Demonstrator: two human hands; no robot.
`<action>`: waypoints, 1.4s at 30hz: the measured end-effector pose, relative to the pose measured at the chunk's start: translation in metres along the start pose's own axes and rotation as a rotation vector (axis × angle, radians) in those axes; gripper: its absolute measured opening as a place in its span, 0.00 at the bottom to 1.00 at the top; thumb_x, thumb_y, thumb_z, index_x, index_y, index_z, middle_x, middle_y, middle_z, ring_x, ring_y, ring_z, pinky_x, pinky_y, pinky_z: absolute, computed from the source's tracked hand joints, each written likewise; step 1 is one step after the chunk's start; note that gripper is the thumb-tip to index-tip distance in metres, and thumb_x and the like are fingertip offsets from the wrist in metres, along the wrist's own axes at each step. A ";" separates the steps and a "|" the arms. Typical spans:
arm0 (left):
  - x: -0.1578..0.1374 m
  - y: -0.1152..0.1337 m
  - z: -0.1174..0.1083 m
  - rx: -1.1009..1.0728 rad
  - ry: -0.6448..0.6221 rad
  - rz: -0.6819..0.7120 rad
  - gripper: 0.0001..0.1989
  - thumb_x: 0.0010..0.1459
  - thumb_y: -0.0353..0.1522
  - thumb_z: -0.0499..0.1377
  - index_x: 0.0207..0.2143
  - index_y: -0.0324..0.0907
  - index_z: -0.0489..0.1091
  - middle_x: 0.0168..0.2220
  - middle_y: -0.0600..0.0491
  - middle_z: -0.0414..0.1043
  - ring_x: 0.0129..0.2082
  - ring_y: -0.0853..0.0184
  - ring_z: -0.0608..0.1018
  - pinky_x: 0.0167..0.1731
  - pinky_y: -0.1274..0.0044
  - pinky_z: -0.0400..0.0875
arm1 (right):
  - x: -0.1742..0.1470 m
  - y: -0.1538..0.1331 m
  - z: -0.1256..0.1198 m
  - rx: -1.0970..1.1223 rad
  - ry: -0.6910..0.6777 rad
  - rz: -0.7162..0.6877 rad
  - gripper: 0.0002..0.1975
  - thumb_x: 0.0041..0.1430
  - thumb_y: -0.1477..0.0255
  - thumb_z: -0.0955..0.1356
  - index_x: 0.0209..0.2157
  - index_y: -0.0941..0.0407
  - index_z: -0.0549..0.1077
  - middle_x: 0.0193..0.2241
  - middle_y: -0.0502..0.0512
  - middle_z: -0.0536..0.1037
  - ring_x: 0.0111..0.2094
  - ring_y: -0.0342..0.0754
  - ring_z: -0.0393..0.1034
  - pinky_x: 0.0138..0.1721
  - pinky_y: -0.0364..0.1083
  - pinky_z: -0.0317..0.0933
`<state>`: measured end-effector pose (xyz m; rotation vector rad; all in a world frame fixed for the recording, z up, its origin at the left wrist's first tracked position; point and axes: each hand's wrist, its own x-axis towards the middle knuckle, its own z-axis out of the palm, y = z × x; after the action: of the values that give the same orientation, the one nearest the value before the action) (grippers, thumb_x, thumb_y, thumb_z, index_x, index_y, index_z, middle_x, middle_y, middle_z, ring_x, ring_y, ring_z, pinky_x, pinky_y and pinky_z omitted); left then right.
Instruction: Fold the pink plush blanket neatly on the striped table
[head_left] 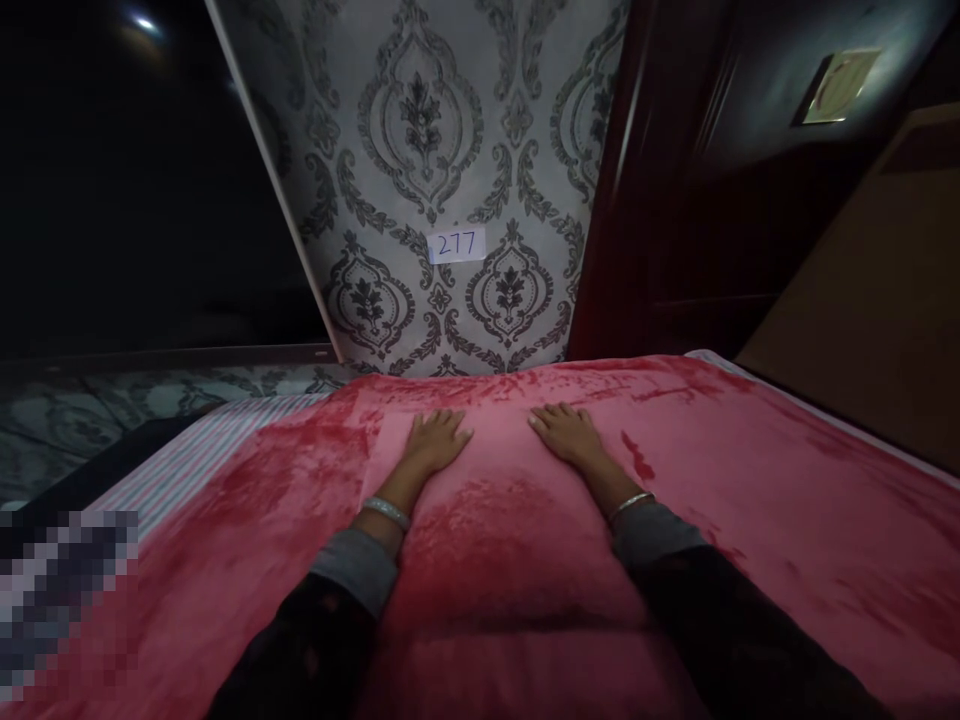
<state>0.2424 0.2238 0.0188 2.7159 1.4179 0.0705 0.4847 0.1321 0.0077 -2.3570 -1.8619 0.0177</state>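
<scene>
A plush pink-red blanket [495, 450] is spread over a flat surface in front of me. My left hand [436, 440] lies palm down on its far part, fingers apart, with a bracelet on the wrist. To the right, my right hand [566, 432] rests flat on the same blanket, fingers stretched out, a thin bangle at its wrist. Neither hand holds anything. Between the hands the blanket looks smooth; nearer to me it shows darker red brushed patches and a dark crease.
Striped cloth [217, 440] shows from under the blanket at the left. Ahead is patterned wallpaper [420, 110] with a paper label [456, 244] reading 277. A large dark screen [150, 200] stands left; a dark red door or panel [690, 220] and a brown board [885, 280] stand right.
</scene>
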 end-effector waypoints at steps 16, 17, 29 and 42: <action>-0.009 -0.072 -0.013 -0.061 0.061 -0.279 0.28 0.68 0.35 0.38 0.65 0.37 0.61 0.67 0.45 0.60 0.67 0.63 0.62 0.65 0.68 0.57 | 0.002 0.021 -0.006 0.209 -0.035 0.294 0.33 0.70 0.55 0.48 0.70 0.52 0.53 0.70 0.63 0.52 0.66 0.64 0.52 0.59 0.65 0.54; -0.011 -0.069 -0.018 -0.055 0.069 -0.303 0.28 0.68 0.36 0.39 0.65 0.36 0.61 0.67 0.42 0.59 0.68 0.59 0.61 0.65 0.63 0.56 | 0.001 0.019 -0.011 0.215 -0.038 0.299 0.33 0.70 0.55 0.48 0.70 0.52 0.51 0.70 0.63 0.50 0.68 0.64 0.49 0.59 0.65 0.53; -0.103 0.051 0.010 0.020 0.044 0.183 0.35 0.67 0.51 0.43 0.71 0.46 0.48 0.73 0.45 0.41 0.72 0.50 0.45 0.66 0.48 0.38 | -0.098 -0.051 0.002 0.007 0.039 -0.192 0.28 0.71 0.58 0.54 0.70 0.47 0.53 0.71 0.54 0.48 0.71 0.61 0.39 0.66 0.65 0.40; -0.107 0.010 0.004 0.116 0.020 0.086 0.35 0.68 0.49 0.42 0.71 0.42 0.48 0.73 0.42 0.40 0.72 0.54 0.45 0.68 0.54 0.37 | -0.099 -0.011 0.005 -0.034 0.029 -0.086 0.29 0.72 0.57 0.54 0.70 0.51 0.54 0.71 0.57 0.48 0.71 0.59 0.40 0.67 0.60 0.39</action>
<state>0.1895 0.1299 0.0153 2.8779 1.3498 0.0211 0.4503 0.0390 -0.0040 -2.2836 -1.9634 -0.0576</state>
